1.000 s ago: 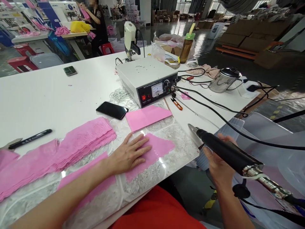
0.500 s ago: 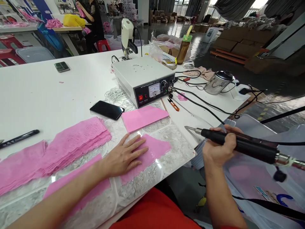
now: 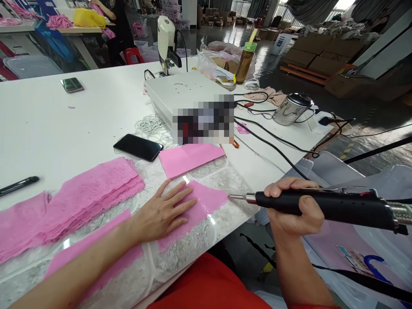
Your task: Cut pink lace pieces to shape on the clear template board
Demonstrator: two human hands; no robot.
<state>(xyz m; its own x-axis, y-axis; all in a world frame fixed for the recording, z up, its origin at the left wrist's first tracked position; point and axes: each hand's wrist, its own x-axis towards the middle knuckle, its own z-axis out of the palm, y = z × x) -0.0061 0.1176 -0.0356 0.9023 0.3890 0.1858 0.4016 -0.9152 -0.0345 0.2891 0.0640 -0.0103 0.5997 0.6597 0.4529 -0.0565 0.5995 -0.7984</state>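
My left hand [image 3: 167, 210] lies flat with fingers spread on a pink fabric piece [image 3: 207, 198] over a grey marble-patterned sheet [image 3: 238, 214]. My right hand [image 3: 294, 208] is wrapped round a black pen-shaped tool [image 3: 334, 207]. The tool's metal tip is at the right corner of that fabric piece; whether it touches cannot be told. Behind my left hand is a pink card-like sheet [image 3: 189, 159]. A layered pile of pink lace [image 3: 96, 184] lies to the left, and another pink piece [image 3: 109, 262] is partly under my left forearm.
A white control box [image 3: 189, 94] with a blurred front panel stands behind the sheet. Around it are a black phone [image 3: 138, 146], white cords [image 3: 152, 128], a glass pot [image 3: 292, 109] and cables. A marker [image 3: 19, 186] lies left; plastic bins [image 3: 347, 240] stand right.
The tool in my right hand has moved left, bringing its tip to the fabric's corner. My left hand keeps its place on the fabric. The whole view has shifted slightly.
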